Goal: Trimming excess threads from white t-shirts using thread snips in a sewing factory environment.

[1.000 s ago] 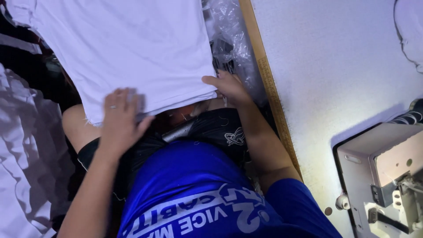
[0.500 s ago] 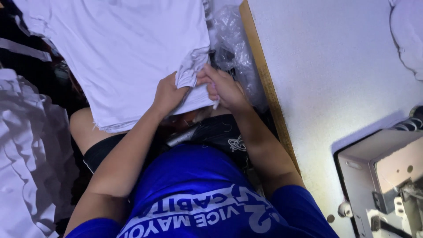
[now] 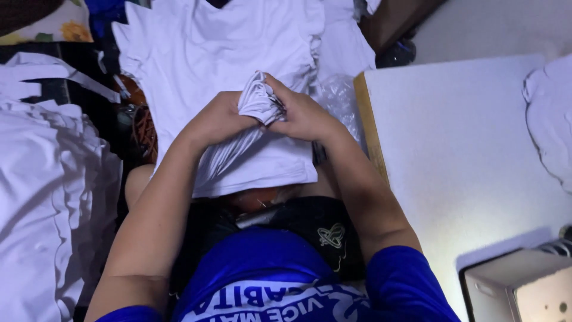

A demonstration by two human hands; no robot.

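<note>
The person wears a bright blue short-sleeved shirt (image 3: 268,268) with large white block lettering printed across the front, partly cut off by the lower frame edge. Both sleeves end above the elbow, leaving the forearms bare. Below the shirt hem are black shorts (image 3: 310,229) bearing a small white outlined emblem on one leg. The left hand (image 3: 217,119) and right hand (image 3: 304,113) are bare, with no gloves; any rings or watches cannot be made out.
</note>
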